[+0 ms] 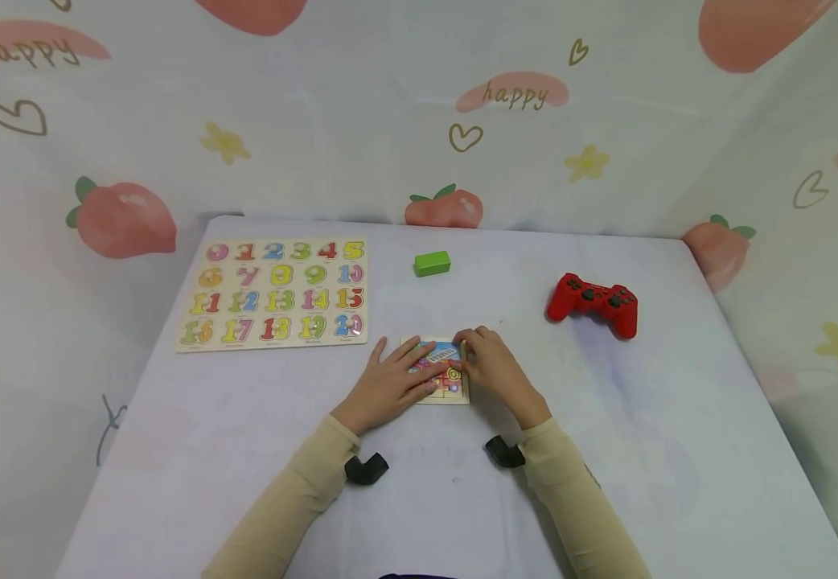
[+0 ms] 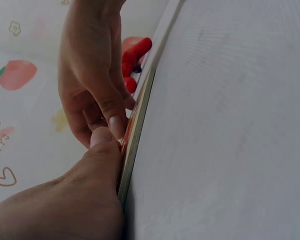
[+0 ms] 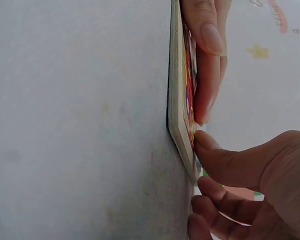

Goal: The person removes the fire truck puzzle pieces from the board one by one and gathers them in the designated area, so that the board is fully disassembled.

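Note:
A small wooden jigsaw puzzle (image 1: 451, 396) with a colourful vehicle picture lies flat on the table, partly hidden by both hands. My left hand (image 1: 393, 378) rests on its left part, fingers spread over the picture. At the upper right corner, my right hand (image 1: 494, 366) has its fingers curled by the edge and its thumb on the picture. The right wrist view shows that thumb (image 3: 222, 160) on the puzzle's face (image 3: 189, 95), with the other fingers bent beyond the board's edge. In the left wrist view the two thumbs are close together over the board (image 2: 135, 135).
A number puzzle board (image 1: 274, 295) with pieces from 0 to 20 lies at the back left. Behind the small puzzle is a green block (image 1: 432, 264). A red game controller (image 1: 593, 304) lies at the right. Patterned cloth (image 1: 361, 104) hangs behind the white table (image 1: 679, 450).

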A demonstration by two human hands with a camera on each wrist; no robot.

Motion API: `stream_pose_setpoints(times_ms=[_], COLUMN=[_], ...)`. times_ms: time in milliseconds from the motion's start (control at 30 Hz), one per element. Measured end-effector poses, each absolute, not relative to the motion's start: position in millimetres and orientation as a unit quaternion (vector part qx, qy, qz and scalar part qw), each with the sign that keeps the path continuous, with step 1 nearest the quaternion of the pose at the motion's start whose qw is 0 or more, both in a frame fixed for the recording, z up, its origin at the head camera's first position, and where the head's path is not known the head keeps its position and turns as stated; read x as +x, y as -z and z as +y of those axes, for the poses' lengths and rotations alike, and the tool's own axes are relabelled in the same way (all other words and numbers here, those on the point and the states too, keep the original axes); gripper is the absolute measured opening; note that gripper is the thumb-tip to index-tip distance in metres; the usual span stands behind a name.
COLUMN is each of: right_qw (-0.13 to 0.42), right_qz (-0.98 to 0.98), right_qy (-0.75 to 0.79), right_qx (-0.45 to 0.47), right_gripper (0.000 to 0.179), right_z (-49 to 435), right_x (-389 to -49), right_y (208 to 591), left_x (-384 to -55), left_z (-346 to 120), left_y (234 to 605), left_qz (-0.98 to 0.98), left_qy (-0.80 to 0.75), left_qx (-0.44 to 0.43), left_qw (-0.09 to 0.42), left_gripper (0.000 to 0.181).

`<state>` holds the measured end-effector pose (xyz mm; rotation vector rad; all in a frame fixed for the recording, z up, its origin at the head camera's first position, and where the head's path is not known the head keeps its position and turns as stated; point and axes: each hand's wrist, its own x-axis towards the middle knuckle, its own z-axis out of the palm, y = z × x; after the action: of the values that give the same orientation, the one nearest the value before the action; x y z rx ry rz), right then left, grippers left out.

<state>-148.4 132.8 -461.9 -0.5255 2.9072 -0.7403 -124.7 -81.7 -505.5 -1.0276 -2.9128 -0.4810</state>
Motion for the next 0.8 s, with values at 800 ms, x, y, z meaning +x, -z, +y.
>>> stream_pose_setpoints(times_ms=[800], right_qw=[0.063], right_qz=[0.930], right_qy=[0.334], right_qx=[-0.141], right_gripper=[0.006], right_z=[135.2], right_x=[-165.1], right_y=[462.4], left_x=[-123.3], left_z=[-80.6], left_y=[503.5], left_qz=[-0.928], left_qy=[0.165], left_qx=[-0.333], left_qw=[0.029], left_gripper=[0.043])
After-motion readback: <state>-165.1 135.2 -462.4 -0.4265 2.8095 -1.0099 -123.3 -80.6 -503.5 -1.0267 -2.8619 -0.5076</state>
